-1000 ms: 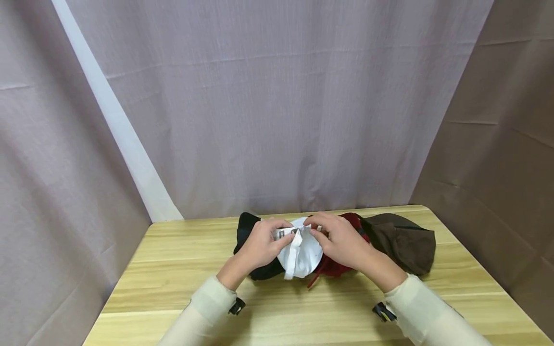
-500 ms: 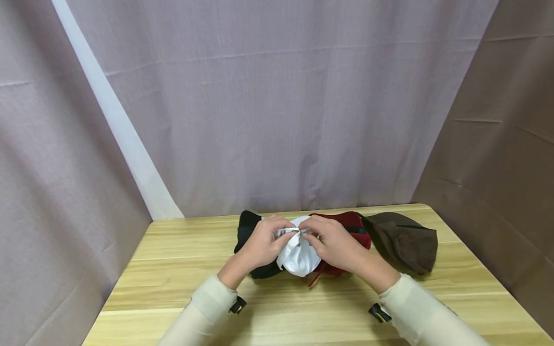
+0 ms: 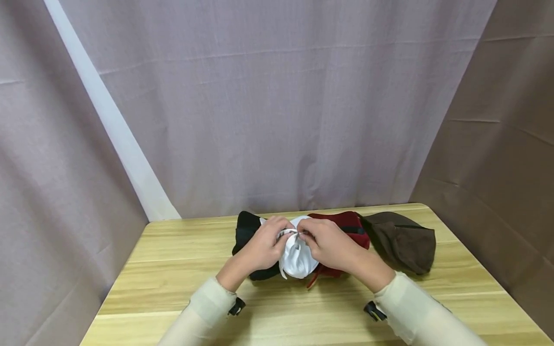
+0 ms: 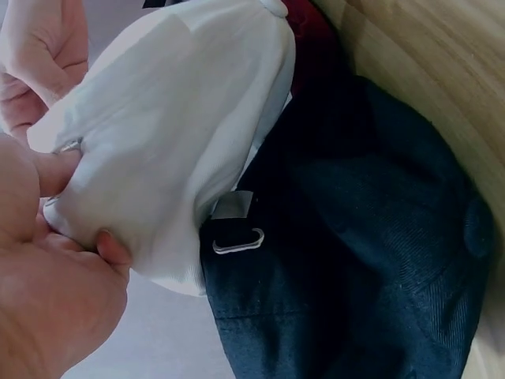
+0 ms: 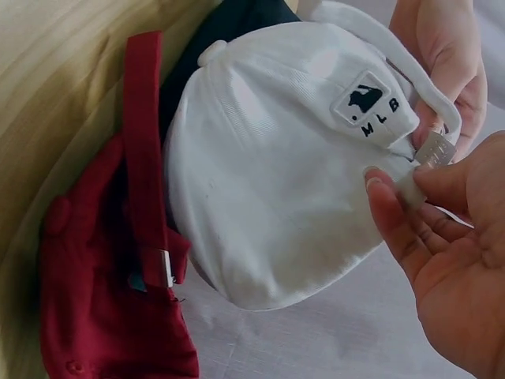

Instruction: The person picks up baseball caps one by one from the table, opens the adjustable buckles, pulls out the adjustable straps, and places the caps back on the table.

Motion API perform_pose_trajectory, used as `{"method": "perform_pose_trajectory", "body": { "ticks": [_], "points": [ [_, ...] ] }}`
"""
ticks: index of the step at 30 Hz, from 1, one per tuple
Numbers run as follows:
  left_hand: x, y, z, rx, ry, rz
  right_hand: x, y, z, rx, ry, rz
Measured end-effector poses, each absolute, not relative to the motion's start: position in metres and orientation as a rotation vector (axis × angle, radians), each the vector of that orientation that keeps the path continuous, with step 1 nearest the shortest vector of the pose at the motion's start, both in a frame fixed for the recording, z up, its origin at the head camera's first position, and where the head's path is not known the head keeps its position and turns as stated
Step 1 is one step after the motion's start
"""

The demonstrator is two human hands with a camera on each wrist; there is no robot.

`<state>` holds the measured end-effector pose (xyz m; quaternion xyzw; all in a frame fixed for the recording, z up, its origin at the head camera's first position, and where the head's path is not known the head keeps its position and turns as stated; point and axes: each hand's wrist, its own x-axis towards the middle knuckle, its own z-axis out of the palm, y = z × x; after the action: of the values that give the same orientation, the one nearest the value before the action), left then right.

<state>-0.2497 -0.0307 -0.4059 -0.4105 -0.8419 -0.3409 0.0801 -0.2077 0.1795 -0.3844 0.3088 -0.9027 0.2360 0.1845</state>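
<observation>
A white baseball cap (image 3: 299,264) lies between my hands, its back opening toward them. My left hand (image 3: 265,244) pinches the rim of that opening between thumb and fingers. With thumb and fingers, my right hand (image 3: 332,241) pinches the rim at a metal buckle (image 5: 435,150). In the right wrist view a white strap (image 5: 422,75) curves down to the buckle, and an MLB logo (image 5: 364,98) shows on the cap. Whether the strap passes through the buckle cannot be told. The fingertips partly hide the strap's end.
Left of the white cap is a black cap (image 4: 379,205) with a metal strap loop (image 4: 239,241). To the right lie a red cap (image 5: 102,260), its strap sticking out, and a brown cap (image 3: 407,245). Curtains (image 3: 277,120) rise behind the wooden table (image 3: 182,269).
The white strap hung loose down the front of the cap; now its end is up at the hands. My right hand has moved left, closer to the left hand.
</observation>
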Motion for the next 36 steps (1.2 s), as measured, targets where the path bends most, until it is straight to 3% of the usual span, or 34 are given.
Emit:
{"method": "perform_pose_trajectory", "body": {
  "ticks": [36],
  "points": [
    [-0.2481,-0.0343,-0.4047,-1.289,-2.493,-1.183,-0.2032,0.1759,-0.3847,0.862,-2.513,0.629]
  ]
}}
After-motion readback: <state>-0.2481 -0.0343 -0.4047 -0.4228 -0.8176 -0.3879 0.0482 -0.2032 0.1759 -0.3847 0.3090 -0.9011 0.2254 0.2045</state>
